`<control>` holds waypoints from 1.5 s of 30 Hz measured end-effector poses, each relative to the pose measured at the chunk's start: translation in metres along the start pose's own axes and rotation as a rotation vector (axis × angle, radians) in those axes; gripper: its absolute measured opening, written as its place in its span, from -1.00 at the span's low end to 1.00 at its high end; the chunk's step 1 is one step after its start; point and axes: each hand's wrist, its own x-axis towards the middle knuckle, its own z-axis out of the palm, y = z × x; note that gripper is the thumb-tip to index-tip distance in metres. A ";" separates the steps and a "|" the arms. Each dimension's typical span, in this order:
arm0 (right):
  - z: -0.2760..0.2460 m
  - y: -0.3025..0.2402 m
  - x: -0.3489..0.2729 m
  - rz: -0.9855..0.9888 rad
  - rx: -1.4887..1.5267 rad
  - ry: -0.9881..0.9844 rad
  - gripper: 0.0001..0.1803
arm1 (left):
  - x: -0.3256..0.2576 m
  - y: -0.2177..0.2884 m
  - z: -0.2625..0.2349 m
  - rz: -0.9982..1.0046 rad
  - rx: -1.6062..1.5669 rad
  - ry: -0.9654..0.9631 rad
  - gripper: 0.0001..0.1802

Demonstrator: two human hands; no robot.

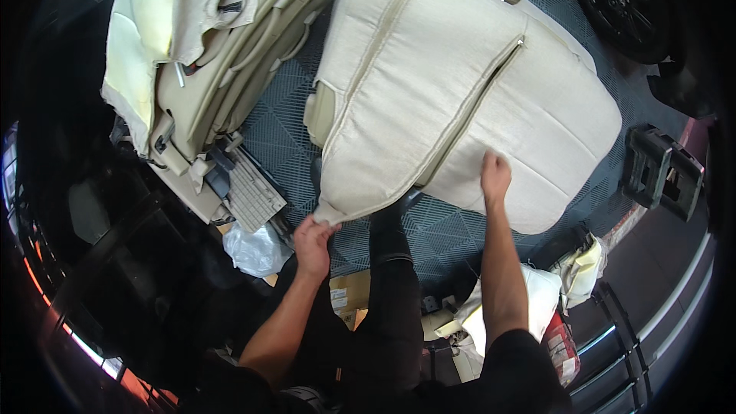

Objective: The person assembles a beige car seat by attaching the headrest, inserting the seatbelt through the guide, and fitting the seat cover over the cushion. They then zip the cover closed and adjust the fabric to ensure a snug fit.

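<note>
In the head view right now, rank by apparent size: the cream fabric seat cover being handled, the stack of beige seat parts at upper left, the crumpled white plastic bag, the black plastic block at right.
1. Cream fabric seat cover
2. Stack of beige seat parts
3. Crumpled white plastic bag and black plastic block: they look alike, so I won't rank them.

Bright even light on the cream fabric car seat cover [460, 84], dim shadow left of it, black fisheye vignette at rim, bent edges, slight softness, orange glare lower left.
</note>
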 end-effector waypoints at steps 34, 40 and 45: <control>-0.125 0.336 -0.401 0.974 0.626 0.091 -0.73 | -0.088 0.131 -0.096 -0.274 1.694 -0.193 -0.56; -0.116 0.379 -0.133 0.576 0.624 0.230 -0.16 | -0.147 0.053 0.037 -0.354 1.630 -0.080 -0.63; -0.171 0.342 -0.013 0.596 0.672 -0.003 -0.34 | -0.212 -0.009 0.099 -0.367 1.656 0.013 -0.63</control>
